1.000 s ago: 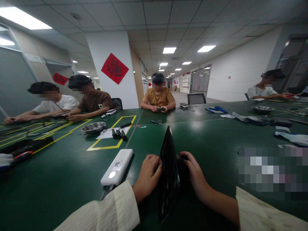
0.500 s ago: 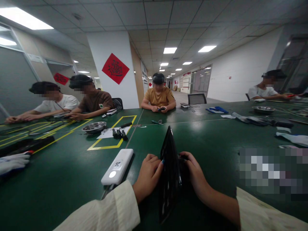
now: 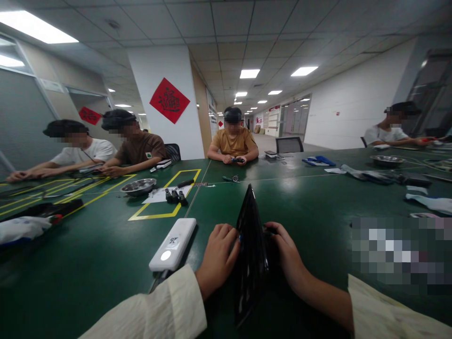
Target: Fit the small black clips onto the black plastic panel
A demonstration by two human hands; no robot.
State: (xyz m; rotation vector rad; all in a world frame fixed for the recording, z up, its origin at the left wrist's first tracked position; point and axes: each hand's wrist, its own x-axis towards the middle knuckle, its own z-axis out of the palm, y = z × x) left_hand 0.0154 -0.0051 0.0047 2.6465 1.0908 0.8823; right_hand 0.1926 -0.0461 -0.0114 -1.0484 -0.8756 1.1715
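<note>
A thin, glossy black panel (image 3: 251, 263) stands on edge on the green table in front of me, one face turned left. My left hand (image 3: 219, 254) is at that left face, fingers curled and closed against it. Something small and blue shows at the fingertips, too little to name. From the other side my right hand (image 3: 287, 256) grips the panel's dark back, and most of its fingers are hidden there. Left of my left hand lies a white power bank (image 3: 175, 242) marked 26, with a cable at its near end.
Farther left are a metal bowl (image 3: 138, 187), several small black parts (image 3: 175, 197) on white paper, and a black handle (image 3: 185, 183). A green-handled tool (image 3: 231, 179) lies ahead. Gloves (image 3: 365, 174) lie on the right. Several people sit around the table (image 3: 303, 207).
My left thumb and fingers have shifted slightly against the panel, so less of the blue piece shows. The panel has tilted a little. At far left, a white glove has moved right.
</note>
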